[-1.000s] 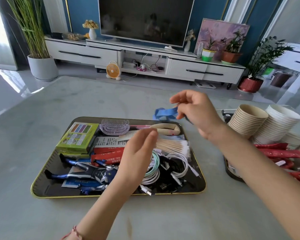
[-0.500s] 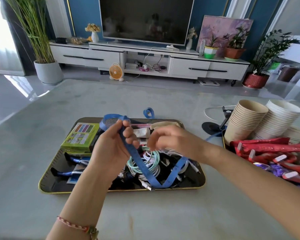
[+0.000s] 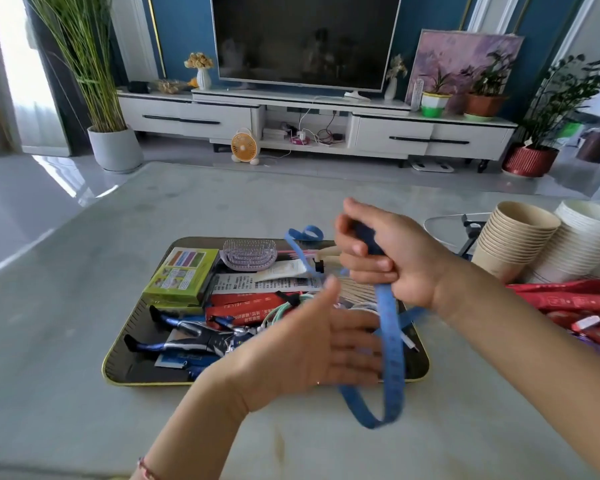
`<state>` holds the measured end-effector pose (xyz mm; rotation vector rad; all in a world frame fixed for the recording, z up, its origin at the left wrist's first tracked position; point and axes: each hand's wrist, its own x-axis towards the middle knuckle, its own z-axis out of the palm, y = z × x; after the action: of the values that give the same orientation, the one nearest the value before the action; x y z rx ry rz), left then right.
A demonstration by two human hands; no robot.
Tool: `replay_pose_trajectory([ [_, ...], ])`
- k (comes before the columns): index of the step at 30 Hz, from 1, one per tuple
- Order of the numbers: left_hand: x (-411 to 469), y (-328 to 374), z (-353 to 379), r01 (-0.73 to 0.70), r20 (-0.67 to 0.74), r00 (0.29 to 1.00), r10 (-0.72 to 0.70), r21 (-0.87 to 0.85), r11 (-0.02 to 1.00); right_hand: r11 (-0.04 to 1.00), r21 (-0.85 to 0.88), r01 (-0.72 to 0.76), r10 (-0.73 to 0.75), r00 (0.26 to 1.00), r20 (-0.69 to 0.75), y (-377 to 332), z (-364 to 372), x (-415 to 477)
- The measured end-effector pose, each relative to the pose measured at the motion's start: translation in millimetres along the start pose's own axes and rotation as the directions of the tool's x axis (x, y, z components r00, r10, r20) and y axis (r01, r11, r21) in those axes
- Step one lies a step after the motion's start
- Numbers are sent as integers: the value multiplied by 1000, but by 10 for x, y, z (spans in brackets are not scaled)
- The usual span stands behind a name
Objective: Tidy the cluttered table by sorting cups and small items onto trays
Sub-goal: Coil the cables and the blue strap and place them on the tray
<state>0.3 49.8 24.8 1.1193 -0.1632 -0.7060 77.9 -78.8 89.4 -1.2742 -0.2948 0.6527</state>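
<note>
A blue measuring tape hangs in a long loop from my right hand, which is closed around it above the dark gold-rimmed tray. My left hand is flat with fingers spread, just left of the hanging loop and touching it at the fingertips. The tray holds a green box, a lilac brush, red packets, a blue toy figure and coiled cables, partly hidden by my left hand. Brown paper cups and white paper cups lie stacked at the right.
Red snack packets lie on a second tray at the right edge. A small black stand with a cable sits behind the cups. The grey marble table stretches left and toward me. A TV cabinet and potted plants stand beyond.
The tape passed from my left hand into my right, which rose above the tray's far right corner. My left hand let go and opened flat beside the loop, which now hangs lower over the tray's front edge.
</note>
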Motion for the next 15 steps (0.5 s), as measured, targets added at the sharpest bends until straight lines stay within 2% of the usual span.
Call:
replay_pose_trajectory([
  [2, -25, 87, -101, -147, -79, 987, 139, -104, 984, 942, -332, -45, 111, 977, 182, -40, 4, -99],
  [4, -115, 187, -178, -303, -66, 953, 296, -225, 926, 752, -659, -19, 276, 917, 288, -31, 15, -196],
  [5, -151, 217, -206, -355, -81, 934, 348, -309, 882, 660, -751, -6, 364, 877, 313, -12, 23, -239],
  [8, -265, 299, -298, -485, -214, 874, 437, -454, 747, 440, -897, -26, 582, 769, 263, 94, -42, -267],
  [11, -325, 340, -349, -588, -321, 808, 494, -400, 703, 248, -967, -51, 650, 749, 128, 82, -170, -229],
  [13, -297, 316, -294, -600, -365, 791, 491, -307, 739, 224, -974, -45, 634, 765, 110, 2, -269, -206],
  [14, -254, 283, -233, -580, -367, 797, 479, -246, 777, 268, -963, -1, 614, 771, 170, -30, -284, -200],
  [15, -207, 233, -151, -545, -349, 813, 467, -170, 821, 377, -926, 22, 561, 790, 248, -38, -306, -176],
])
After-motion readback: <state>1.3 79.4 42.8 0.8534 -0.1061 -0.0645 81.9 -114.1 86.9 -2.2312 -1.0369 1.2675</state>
